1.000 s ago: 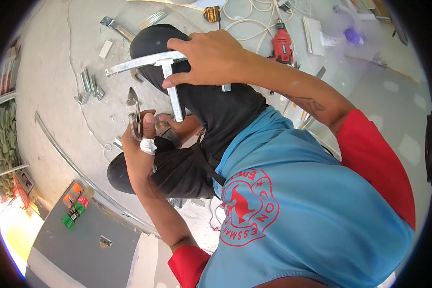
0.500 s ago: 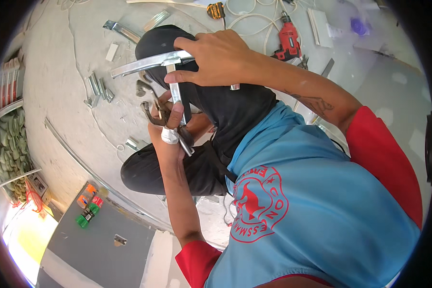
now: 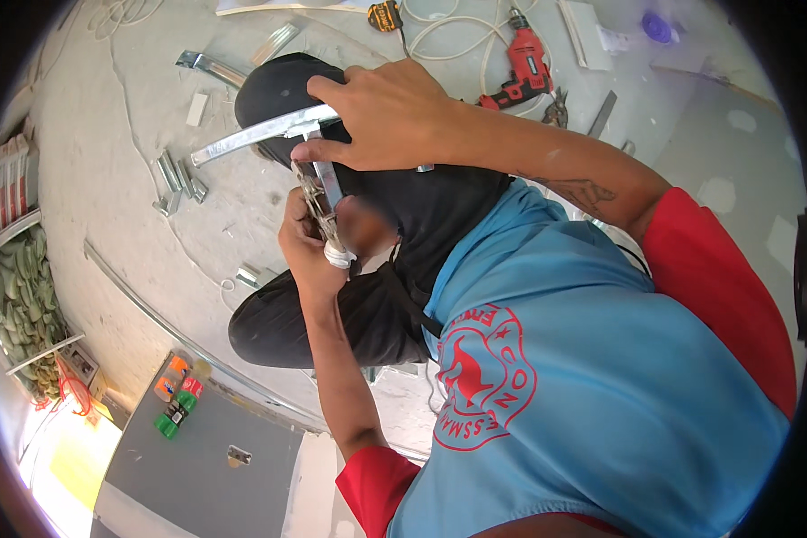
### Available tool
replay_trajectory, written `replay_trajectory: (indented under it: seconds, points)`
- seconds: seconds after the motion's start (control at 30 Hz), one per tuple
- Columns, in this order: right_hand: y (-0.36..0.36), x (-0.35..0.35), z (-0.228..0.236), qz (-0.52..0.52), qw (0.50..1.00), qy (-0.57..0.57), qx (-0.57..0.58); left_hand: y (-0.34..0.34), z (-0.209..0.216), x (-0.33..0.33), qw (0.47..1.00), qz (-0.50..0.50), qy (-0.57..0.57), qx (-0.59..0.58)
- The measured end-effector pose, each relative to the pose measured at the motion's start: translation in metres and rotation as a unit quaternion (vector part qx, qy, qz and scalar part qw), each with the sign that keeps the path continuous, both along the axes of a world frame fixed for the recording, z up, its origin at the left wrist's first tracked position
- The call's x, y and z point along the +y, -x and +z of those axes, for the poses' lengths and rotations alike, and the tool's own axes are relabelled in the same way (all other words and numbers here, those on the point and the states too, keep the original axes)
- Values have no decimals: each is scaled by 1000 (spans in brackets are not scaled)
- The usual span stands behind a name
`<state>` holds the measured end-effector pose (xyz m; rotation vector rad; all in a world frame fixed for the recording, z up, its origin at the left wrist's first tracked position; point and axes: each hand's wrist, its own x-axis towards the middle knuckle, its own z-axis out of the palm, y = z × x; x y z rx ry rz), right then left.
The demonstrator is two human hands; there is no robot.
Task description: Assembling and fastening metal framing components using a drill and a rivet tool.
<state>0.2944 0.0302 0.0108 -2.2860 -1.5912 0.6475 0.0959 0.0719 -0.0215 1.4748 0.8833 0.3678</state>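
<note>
My right hand (image 3: 387, 117) grips a silvery metal channel (image 3: 251, 134) where a second short strip (image 3: 329, 184) crosses it and hangs down, held above my black-trousered knee (image 3: 287, 323). My left hand (image 3: 307, 244), with white tape round one finger, is shut on a plier-like metal tool (image 3: 314, 199). The tool's jaws meet the short strip just below my right hand. My blue shirt with red sleeves fills the lower right.
On the concrete floor lie short metal offcuts (image 3: 176, 175), a long metal track (image 3: 152, 305), a red drill (image 3: 529, 58) with white cable, a tape measure (image 3: 386, 14) and hand snips (image 3: 557, 109). A grey board (image 3: 206, 466) carries small green and orange items (image 3: 174, 405).
My left hand has risen with the tool from beside the knee to the short strip under my right hand. The right hand keeps its hold on the channel.
</note>
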Motion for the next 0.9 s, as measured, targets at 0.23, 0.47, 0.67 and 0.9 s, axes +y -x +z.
replay_trajectory:
  seconds: [0.23,0.47,0.67,0.9]
  points:
    - [4,-2,-10,-31,998,-48,-13,6,-3,9,998,-19,-51,2]
    - [9,1,-8,-36,998,-41,-3,6,8,11,999,-32,1,13]
    - [9,-2,-13,-48,998,-36,-8,32,27,30,992,-49,-55,98]
    - [10,0,-16,-28,998,-50,3,46,41,55,989,-106,-83,68]
